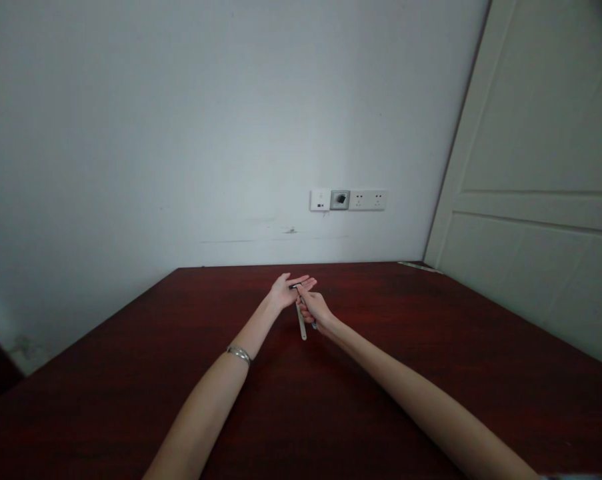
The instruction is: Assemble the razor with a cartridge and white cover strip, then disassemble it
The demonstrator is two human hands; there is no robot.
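Note:
My left hand is held palm up above the table, its fingers stretched out and apart from a fist. In my right hand is a slim tool with a flat, pale handle that hangs below the fingers and has a small hole near its end. A short silvery end also shows under the heel of that hand. The tool's small dark and shiny head lies at my left palm and fingers; whether it touches the skin I cannot tell. My right fingers hide the tool's middle, and its exact kind is unclear.
Beneath both hands spreads a dark red wooden table. A white wall with a row of sockets rises behind it. At the right stands a pale panelled door, and a thin light strip lies by the far right table edge.

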